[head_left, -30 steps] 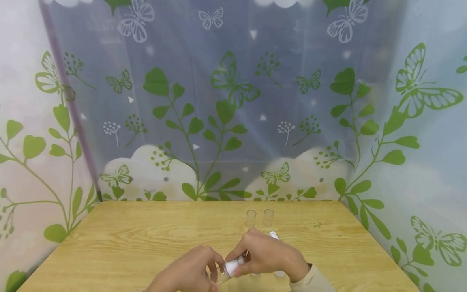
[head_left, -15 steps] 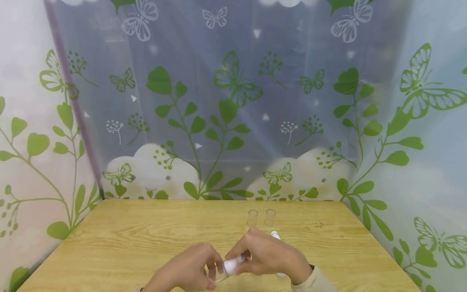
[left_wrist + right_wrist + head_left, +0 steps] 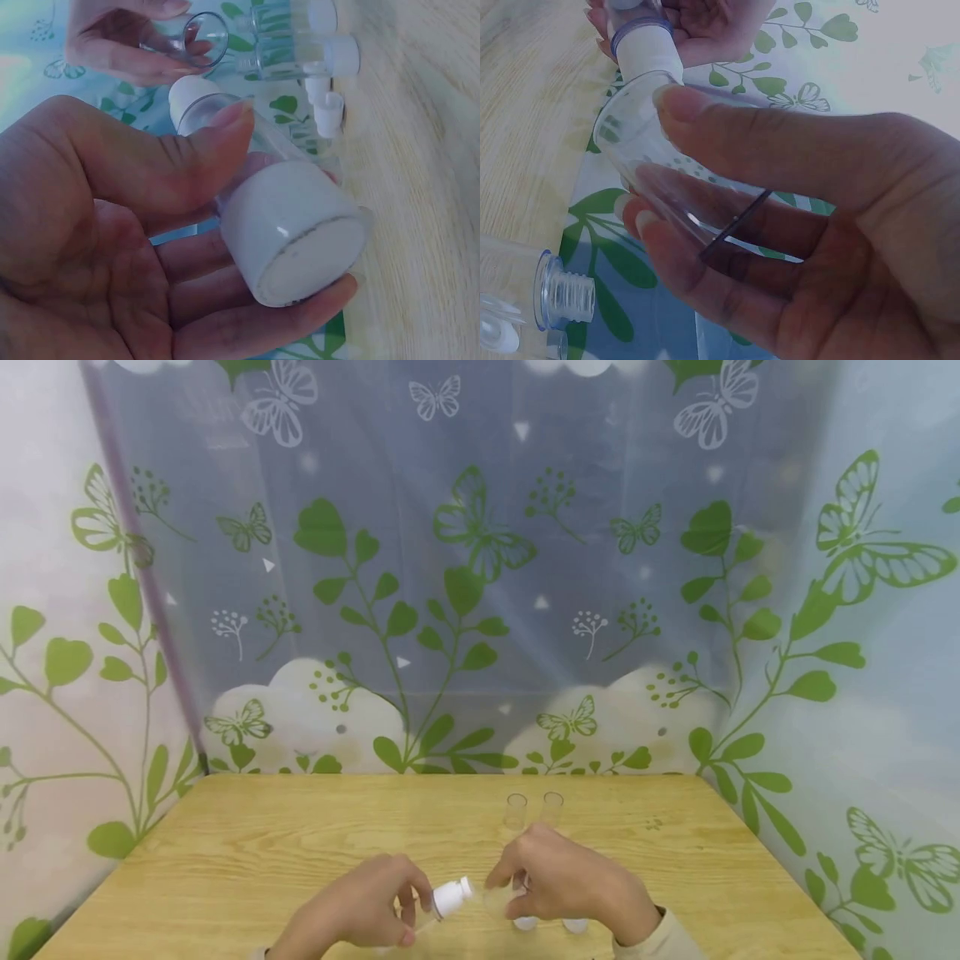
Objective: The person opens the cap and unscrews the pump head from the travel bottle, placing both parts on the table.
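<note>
My left hand point(image 3: 363, 897) holds a clear bottle with a white base point(image 3: 292, 232), tilted, thumb and fingers around its body. The white top point(image 3: 452, 897) of this bottle points toward my right hand point(image 3: 562, 877). In my right hand is a clear cylindrical cover point(image 3: 682, 180), gripped between thumb and fingers, its open rim facing the bottle's top. A gap shows between cover and top in the head view; in the right wrist view the rim overlaps the white collar point(image 3: 649, 56).
Two clear cups point(image 3: 516, 810) stand farther back on the wooden table point(image 3: 300, 827). Beneath my right hand, two uncapped clear bottles point(image 3: 281, 56) with threaded necks and white bases stand upright. White pump heads point(image 3: 328, 112) lie close by. Patterned curtains point(image 3: 480, 610) enclose the table.
The clear cover was over the bottle's white top; now it is off. My left hand has moved left with the bottle, my right hand slightly right with the cover.
</note>
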Tool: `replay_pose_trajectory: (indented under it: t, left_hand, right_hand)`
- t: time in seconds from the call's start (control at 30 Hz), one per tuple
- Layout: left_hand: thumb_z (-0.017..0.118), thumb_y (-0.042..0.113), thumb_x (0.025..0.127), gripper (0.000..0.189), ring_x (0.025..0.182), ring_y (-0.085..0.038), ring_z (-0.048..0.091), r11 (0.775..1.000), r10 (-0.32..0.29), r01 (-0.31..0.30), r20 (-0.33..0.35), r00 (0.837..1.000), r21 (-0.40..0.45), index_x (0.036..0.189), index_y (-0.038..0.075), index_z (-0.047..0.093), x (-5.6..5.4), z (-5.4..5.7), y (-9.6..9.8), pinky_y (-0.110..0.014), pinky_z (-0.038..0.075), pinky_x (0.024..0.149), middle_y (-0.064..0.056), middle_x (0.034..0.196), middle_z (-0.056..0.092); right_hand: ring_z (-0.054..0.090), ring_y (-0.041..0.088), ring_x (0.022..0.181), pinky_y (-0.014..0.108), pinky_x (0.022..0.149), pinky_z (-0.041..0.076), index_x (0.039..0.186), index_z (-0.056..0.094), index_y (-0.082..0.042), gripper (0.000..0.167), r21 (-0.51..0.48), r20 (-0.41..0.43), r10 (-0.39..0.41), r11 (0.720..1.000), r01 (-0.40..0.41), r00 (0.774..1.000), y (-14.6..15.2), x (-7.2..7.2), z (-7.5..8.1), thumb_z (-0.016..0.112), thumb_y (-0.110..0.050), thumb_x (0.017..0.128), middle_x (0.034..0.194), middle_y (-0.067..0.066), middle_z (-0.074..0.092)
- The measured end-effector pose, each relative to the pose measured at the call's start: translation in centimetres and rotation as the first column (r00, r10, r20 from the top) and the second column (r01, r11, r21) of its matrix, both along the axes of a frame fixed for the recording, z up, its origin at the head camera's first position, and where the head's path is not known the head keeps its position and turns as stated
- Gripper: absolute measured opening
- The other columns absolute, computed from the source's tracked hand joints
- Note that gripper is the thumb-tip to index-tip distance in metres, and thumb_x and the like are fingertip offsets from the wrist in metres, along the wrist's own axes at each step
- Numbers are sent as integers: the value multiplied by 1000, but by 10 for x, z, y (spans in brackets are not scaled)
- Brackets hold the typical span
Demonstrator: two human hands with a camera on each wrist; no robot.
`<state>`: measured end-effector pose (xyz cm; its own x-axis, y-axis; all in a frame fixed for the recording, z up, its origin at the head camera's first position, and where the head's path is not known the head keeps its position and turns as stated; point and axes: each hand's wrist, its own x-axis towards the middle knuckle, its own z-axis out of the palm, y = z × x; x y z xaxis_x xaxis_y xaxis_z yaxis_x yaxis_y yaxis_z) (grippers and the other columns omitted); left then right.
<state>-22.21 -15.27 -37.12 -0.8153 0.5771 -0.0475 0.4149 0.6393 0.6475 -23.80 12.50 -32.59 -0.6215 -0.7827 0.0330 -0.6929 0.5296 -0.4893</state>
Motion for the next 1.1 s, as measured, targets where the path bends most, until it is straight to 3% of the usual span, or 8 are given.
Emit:
replay_pose_trajectory:
  t: [0.27,0.47,0.67,1.1]
  left_hand:
    - [86,-1,73,29,64,-6,63,1000,-6,6,0,1000,13,99,9,76,-5,3,-3,-31,58,64,-3,79,74]
    - [86,-1,72,30,67,-9,64,1000,22,-22,19,1000,-10,98,9,76,-3,4,-3,-32,57,62,-7,82,75]
    - [87,-1,71,29,73,-16,65,998,51,-50,26,998,-45,96,10,75,-2,4,-5,-40,58,65,-6,82,74]
    - [88,-2,70,31,75,-17,64,997,62,-60,27,998,-58,94,13,75,-3,5,-6,-39,57,65,-3,80,72]
  right_hand:
    - [67,-1,82,16,72,55,110,81,-12,28,62,68,-43,997,39,997,-4,3,-1,84,-6,83,109,-2,80]
    - [68,2,86,15,73,54,111,80,-13,29,115,37,-49,992,45,998,-6,6,-4,83,-4,84,110,-4,79]
    - [71,4,92,16,75,55,113,79,-14,31,150,47,-40,988,33,998,-7,7,-6,79,1,86,114,-4,78]
    - [70,4,88,16,74,55,107,80,-15,27,164,30,-26,986,21,999,-9,8,-7,77,3,87,109,-5,78]
